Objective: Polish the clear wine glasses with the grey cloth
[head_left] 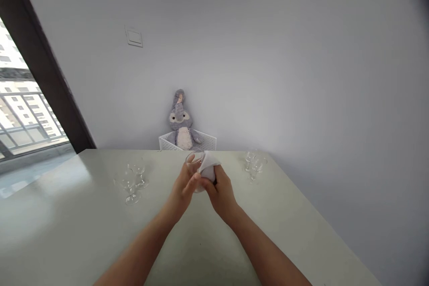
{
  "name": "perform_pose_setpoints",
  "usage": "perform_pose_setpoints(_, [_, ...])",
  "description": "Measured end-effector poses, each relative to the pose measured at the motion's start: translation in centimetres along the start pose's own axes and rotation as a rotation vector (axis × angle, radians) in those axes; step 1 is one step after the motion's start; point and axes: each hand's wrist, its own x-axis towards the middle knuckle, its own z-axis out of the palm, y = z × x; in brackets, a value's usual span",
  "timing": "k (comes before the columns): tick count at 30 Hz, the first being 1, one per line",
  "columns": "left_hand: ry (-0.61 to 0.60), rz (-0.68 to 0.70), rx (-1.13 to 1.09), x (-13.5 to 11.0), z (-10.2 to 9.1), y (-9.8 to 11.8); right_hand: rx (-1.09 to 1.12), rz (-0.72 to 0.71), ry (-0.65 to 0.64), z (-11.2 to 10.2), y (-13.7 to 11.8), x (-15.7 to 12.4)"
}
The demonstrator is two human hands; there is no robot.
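Above the middle of the table, my left hand [186, 183] is closed around a clear glass [193, 159], whose rim shows over the fingers. My right hand [221, 190] grips a white cloth [209, 165] against the right side of that glass. Part of the cloth folds up over the rim. Fingers and cloth cover most of the glass, so its lower part is largely hidden.
Two clear stemmed glasses [132, 187] stand on the table [201, 250] to the left, and two more [256, 167] at the back right. Behind the table's far edge, a grey plush toy [180, 118] sits in a white perforated basket [208, 142] against the wall.
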Motion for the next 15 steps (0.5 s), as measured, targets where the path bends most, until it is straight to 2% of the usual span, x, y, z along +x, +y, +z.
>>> perform_pose_setpoints(5, [0.007, -0.139, -0.435, 0.3, -0.5, 0.9, -0.291, -0.263, -0.056, -0.1, 0.8, 0.1])
perform_pose_setpoints(8, [0.12, -0.197, -0.557, 0.7, -1.3, 1.1, -0.461, -0.444, -0.068, -0.2, 1.6, 0.3])
perform_pose_setpoints(10, [0.199, -0.21, -0.59, 1.1, -2.0, 0.9, -0.56, -0.546, -0.092, -0.1, 1.9, 0.3])
perform_pose_setpoints(12, [0.283, -0.159, -0.566, 1.6, -3.0, 0.4, -0.643, -0.579, -0.169, 0.1, 1.7, 0.0])
perform_pose_setpoints(15, [0.439, -0.027, -0.423, 2.4, -4.5, -0.5, -0.707, -0.523, -0.405, 0.2, 0.4, -0.8])
